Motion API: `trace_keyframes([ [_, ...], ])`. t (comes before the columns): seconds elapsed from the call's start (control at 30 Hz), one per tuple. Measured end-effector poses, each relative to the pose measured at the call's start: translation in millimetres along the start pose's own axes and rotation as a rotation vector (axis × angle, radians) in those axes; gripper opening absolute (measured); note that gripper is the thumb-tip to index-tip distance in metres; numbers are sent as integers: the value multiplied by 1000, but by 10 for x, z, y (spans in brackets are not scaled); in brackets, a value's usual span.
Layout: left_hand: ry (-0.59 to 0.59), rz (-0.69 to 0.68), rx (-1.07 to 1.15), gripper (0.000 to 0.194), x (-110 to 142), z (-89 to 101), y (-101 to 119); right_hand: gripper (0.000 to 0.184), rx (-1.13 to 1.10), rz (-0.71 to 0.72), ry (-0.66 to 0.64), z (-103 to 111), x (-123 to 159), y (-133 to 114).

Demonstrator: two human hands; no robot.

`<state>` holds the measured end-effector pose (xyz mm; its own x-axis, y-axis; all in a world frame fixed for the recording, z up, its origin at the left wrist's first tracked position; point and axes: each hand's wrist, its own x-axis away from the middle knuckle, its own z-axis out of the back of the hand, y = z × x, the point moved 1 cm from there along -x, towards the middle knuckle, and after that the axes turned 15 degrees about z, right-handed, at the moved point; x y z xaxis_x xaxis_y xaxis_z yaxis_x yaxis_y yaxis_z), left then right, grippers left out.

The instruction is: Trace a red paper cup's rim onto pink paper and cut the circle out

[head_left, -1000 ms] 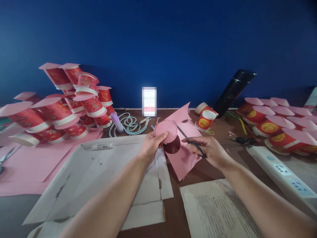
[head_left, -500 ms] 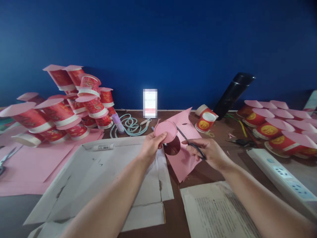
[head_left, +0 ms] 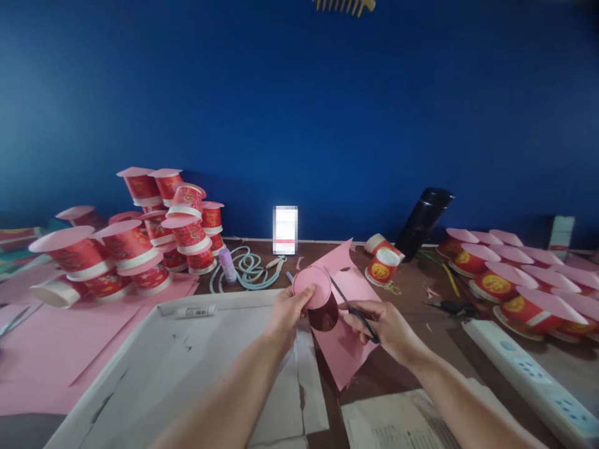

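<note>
My left hand (head_left: 286,317) pinches a round pink paper disc (head_left: 314,279), thumb on top and the other fingers underneath. Closed round the dark handles of a pair of scissors (head_left: 343,294) is my right hand (head_left: 388,327). The scissor blades point up and left at the disc's right edge; whether they touch it I cannot tell. Below and behind both hands lies a pink paper sheet (head_left: 349,355) with a round hole and a pointed upper corner. Part of the disc is hidden by my left thumb.
Red paper cups (head_left: 128,243) topped with pink paper are stacked at left; more lidded cups (head_left: 498,280) stand at right. A glue stick (head_left: 195,312) lies on white cardboard (head_left: 206,368). A coiled cable (head_left: 250,268), black flask (head_left: 425,224), power strip (head_left: 524,368) and glowing phone (head_left: 285,231) surround the hands.
The view has tilted upward, so the table and cups appear lower and a yellow comb-like shape shows at the top. Both hands keep their hold on the disc and scissors.
</note>
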<state>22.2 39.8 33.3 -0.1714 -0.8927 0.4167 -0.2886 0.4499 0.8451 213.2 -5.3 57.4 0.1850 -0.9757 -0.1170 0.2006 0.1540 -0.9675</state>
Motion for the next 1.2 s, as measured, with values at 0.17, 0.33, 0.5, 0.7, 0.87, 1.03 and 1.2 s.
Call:
trace_keyframes([
  [0.17, 46, -23, -50, 43, 26, -8, 10, 58, -10, -1, -20, 6, -3, 7],
  [0.33, 37, -38, -108, 43, 74, -20, 43, 59, -10, 2, -26, 17, 1, -4],
  [0.5, 69, -56, -185, 45, 52, 5, 49, 57, -30, 12, -43, 26, 9, -42],
  [0.7, 50, -37, -163, 49, 72, 2, 69, 59, -8, -16, -18, 34, 8, -71],
  [0.87, 45, -39, -159, 45, 89, 3, 86, 59, -13, -21, -17, 38, 6, -46],
  [1.03, 45, -36, -182, 43, 94, 12, 83, 50, -21, 9, -25, 42, 7, -22],
  [1.2, 29, -55, -176, 38, 109, 2, 92, 54, -21, -6, -8, 40, 1, -11],
])
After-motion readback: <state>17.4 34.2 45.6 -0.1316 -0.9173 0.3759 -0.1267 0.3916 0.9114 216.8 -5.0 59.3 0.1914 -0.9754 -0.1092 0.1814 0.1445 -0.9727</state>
